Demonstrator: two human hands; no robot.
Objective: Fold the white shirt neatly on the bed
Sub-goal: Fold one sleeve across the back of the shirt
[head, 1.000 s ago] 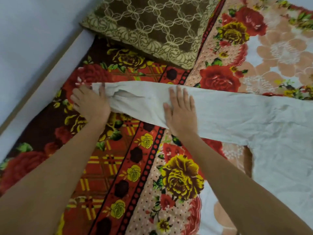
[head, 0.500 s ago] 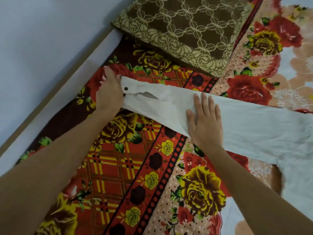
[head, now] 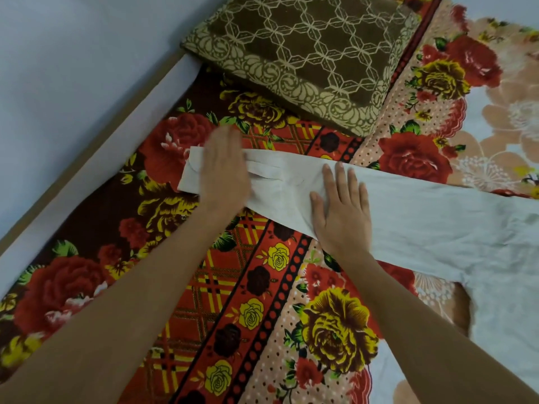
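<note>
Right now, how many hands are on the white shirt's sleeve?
2. The left hand lies flat by the cuff, motion-blurred; the right hand presses flat further along the sleeve.

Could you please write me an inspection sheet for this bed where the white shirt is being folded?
Surface: bed covered by a floral blanket in red, yellow and peach.
Job's things: white shirt lying flat, one sleeve stretched out toward the wall side, not yet folded.
Clutter: brown patterned pillow beyond the sleeve.
Hands: left hand flat on the sleeve near the cuff, blurred; right hand flat on the sleeve, fingers straight.
Cables: nothing seen.
Surroundings: pale wall and pale bed edge on the left.
</note>
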